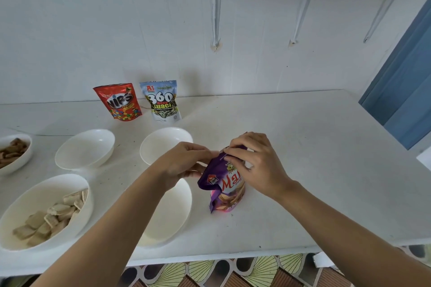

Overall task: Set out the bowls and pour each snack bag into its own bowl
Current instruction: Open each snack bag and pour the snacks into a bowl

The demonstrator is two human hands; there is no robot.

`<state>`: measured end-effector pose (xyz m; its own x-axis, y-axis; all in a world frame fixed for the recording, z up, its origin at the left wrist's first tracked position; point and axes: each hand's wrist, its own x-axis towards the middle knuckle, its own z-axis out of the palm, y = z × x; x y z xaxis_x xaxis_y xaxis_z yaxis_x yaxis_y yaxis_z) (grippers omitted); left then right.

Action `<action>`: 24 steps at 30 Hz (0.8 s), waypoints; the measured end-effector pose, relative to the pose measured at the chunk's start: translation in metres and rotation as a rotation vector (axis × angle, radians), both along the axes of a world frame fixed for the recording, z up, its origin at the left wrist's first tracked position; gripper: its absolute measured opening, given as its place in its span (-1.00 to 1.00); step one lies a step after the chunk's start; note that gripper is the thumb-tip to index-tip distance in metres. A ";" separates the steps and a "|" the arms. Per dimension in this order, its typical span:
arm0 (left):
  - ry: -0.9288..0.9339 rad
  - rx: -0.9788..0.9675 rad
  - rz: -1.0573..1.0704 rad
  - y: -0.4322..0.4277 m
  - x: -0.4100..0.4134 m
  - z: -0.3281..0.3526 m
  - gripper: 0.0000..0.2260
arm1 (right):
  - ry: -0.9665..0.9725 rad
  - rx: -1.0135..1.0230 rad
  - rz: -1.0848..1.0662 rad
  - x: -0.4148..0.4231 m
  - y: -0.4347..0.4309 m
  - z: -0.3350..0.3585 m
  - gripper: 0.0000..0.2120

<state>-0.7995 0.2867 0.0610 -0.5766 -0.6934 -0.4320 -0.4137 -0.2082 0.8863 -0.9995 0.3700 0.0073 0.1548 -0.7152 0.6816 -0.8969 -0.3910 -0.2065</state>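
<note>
White table [314, 158], wafer bowl [35, 196] front left, empty bowl [172, 212] beside it, purple snack bag [227, 191] upright just right of that bowl, top edge pinched by left hand [184, 161] and right hand [254, 161], red bag [120, 102] and kuaci bag [163, 101] upright at the back.

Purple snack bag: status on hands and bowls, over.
Top of purple bag pinched by left hand and right hand. Bag upright on counter. Left forearm crosses near bowl, empty where seen.
</note>
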 end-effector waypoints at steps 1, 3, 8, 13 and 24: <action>0.003 0.025 -0.002 0.000 -0.001 -0.001 -0.75 | -0.029 0.049 0.026 -0.001 0.000 0.002 -0.84; 0.012 0.066 -0.003 0.003 -0.003 -0.003 -0.75 | -0.057 0.160 0.072 -0.004 -0.002 0.009 -0.89; 0.017 0.001 0.004 0.010 -0.004 -0.006 -0.77 | -0.046 0.314 0.111 -0.007 -0.007 0.022 -0.87; 0.006 -0.058 -0.030 0.010 -0.004 -0.001 -0.82 | -0.038 0.326 0.104 -0.010 -0.008 0.027 -0.91; 0.052 -0.009 0.033 0.015 -0.004 -0.007 -0.72 | -0.004 0.237 0.111 -0.002 -0.005 0.019 -0.91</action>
<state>-0.8037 0.3018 0.0540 -0.5748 -0.7160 -0.3962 -0.3604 -0.2132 0.9081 -1.0014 0.3646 0.0258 0.2393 -0.8335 0.4981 -0.8501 -0.4277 -0.3073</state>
